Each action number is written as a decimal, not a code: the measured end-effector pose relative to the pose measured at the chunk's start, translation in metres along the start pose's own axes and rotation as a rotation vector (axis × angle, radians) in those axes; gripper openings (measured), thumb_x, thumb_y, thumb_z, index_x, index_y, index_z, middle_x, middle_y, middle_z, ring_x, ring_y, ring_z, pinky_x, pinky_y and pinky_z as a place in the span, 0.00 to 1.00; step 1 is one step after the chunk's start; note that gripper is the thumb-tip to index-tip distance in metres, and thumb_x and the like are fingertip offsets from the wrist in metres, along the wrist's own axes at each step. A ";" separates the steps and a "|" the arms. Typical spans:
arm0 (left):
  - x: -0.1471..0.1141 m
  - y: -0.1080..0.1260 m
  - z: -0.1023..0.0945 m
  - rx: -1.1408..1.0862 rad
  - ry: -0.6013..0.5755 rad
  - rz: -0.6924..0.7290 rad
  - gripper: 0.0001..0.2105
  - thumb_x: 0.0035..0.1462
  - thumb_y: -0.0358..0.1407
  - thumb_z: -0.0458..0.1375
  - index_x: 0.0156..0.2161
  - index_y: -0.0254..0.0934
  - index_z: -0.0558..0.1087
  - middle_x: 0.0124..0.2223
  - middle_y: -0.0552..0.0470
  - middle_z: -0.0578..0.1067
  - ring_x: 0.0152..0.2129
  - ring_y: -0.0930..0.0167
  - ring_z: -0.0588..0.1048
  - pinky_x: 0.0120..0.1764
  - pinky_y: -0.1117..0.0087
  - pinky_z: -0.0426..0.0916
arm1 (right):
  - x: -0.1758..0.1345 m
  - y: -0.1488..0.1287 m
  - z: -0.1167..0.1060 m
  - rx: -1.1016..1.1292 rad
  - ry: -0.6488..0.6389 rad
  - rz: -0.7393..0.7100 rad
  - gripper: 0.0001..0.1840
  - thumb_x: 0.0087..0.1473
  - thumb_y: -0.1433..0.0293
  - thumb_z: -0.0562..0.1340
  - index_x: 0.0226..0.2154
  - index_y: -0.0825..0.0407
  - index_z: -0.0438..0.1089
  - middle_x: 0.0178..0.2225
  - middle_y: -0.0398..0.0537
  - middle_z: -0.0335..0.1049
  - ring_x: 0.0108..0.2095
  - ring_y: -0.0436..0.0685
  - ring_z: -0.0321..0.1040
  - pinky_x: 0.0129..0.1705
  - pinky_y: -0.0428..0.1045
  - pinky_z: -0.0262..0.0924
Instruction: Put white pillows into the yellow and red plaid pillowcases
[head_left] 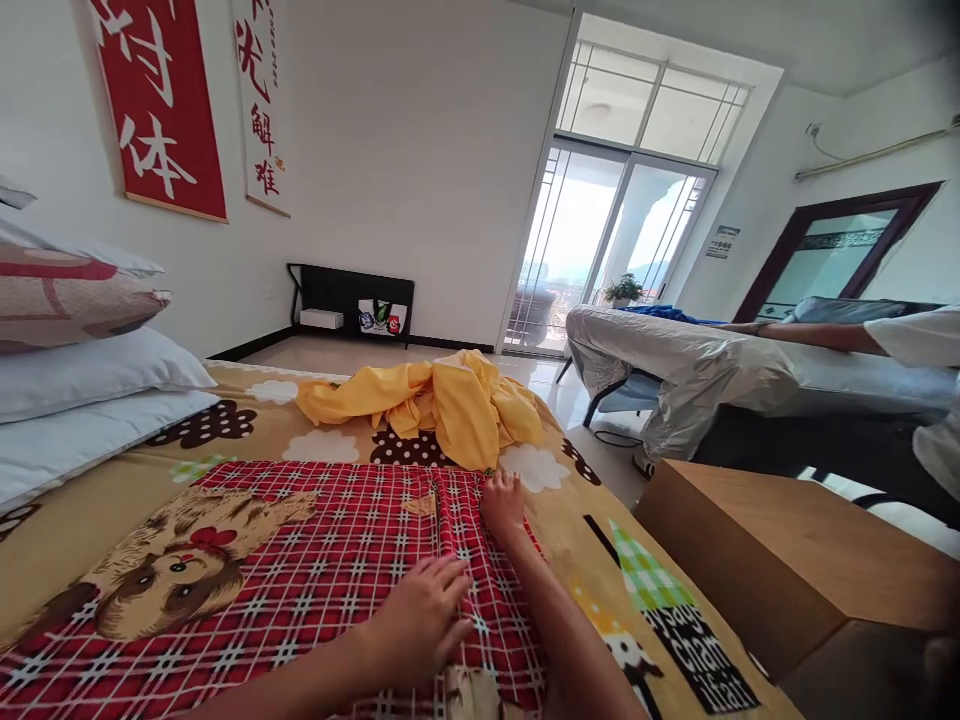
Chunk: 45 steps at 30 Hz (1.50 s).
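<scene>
A red plaid cloth [337, 560] with a printed cartoon dog at its left lies spread over the patterned bedsheet [262, 430]. Along its right side runs a folded strip of the same plaid. My left hand [427, 615] rests palm down on the cloth beside this strip, fingers apart. Farther up, my right hand [502, 505] lies on the strip near the cloth's far right corner, its fingers stretched out and grasping nothing that I can see. Just beyond that hand, a crumpled yellow cloth [465, 405] lies on the bed.
Stacked pillows [97, 375] stand at the left. A brown box [787, 540] sits close against the bed's right side. Behind it is a plastic-covered table [675, 345], over which another person's arm [817, 335] reaches. A low black stand [349, 300] is by the far wall.
</scene>
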<state>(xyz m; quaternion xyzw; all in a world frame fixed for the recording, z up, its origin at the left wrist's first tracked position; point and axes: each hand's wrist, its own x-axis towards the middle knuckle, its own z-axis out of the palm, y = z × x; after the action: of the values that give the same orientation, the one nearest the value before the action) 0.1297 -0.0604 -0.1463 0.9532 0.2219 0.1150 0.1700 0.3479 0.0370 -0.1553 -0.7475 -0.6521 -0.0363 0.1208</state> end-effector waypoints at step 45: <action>-0.447 -0.247 -0.365 0.867 0.690 -1.326 0.26 0.60 0.46 0.45 0.53 0.25 0.66 0.55 0.30 0.68 0.55 0.54 0.62 0.52 0.46 0.55 | 0.039 -0.141 -0.073 0.081 -0.239 -0.101 0.11 0.44 0.73 0.58 0.25 0.50 0.77 0.29 0.56 0.77 0.39 0.69 0.74 0.44 0.61 0.64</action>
<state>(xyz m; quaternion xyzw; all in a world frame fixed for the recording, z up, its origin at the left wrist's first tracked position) -0.4636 0.0415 0.0315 0.5195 0.7959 0.1803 -0.2534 0.2229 0.0753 -0.0572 -0.7073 -0.6995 0.0733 0.0705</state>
